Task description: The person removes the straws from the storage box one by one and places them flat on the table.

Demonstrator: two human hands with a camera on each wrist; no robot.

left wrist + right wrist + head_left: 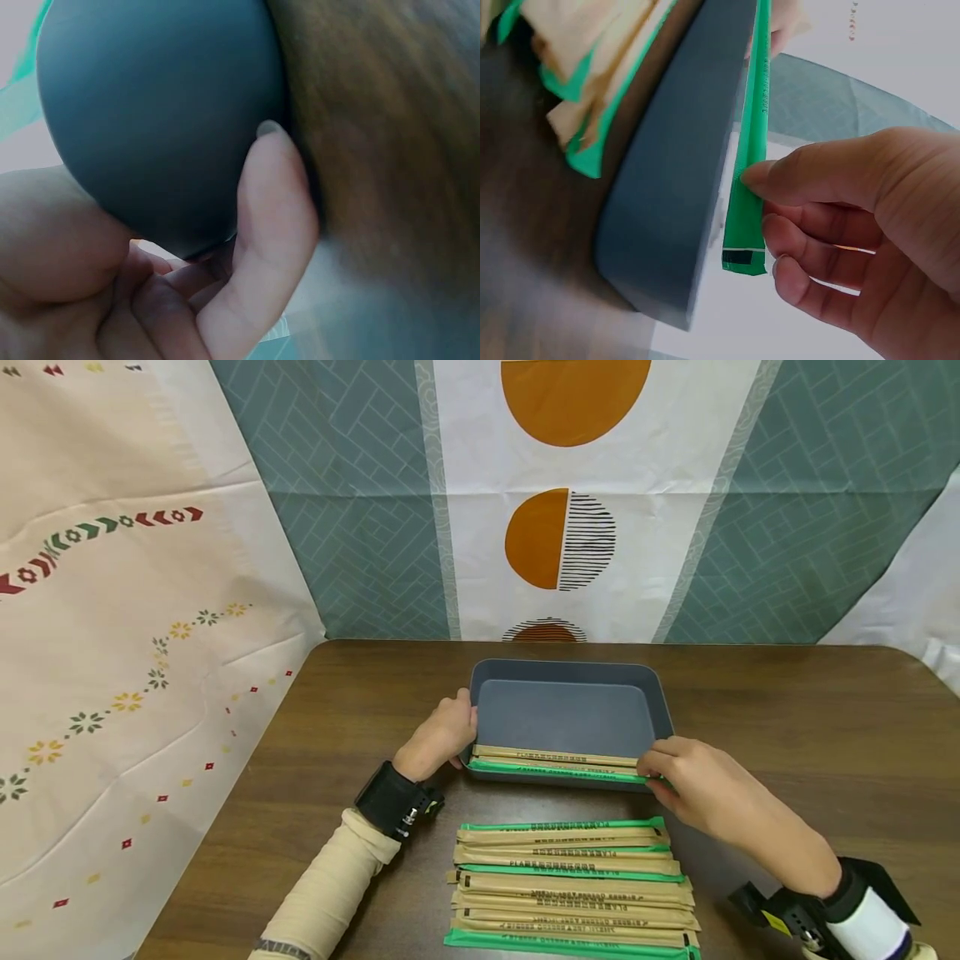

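Observation:
In the head view a dark grey rectangular tray (566,703) lies on the table. My left hand (446,731) holds its left end; the left wrist view shows fingers and thumb curled around the tray wall (165,112). Along the near inside wall lie long narrow paper packets, tan (555,753) behind and green (555,769) in front, like wrapped straws. My right hand (697,783) is at the tray's near right corner. Seen from the right wrist, its thumb and fingers pinch the end of the green packet (746,206), close beside the tray's outer wall (667,172).
Nearer me on the wooden table (360,710), several more tan packets (573,883) and green packets (570,943) lie side by side in a stack of rows. A patterned cloth (360,527) hangs behind the table, and a pale printed cloth (150,693) on the left.

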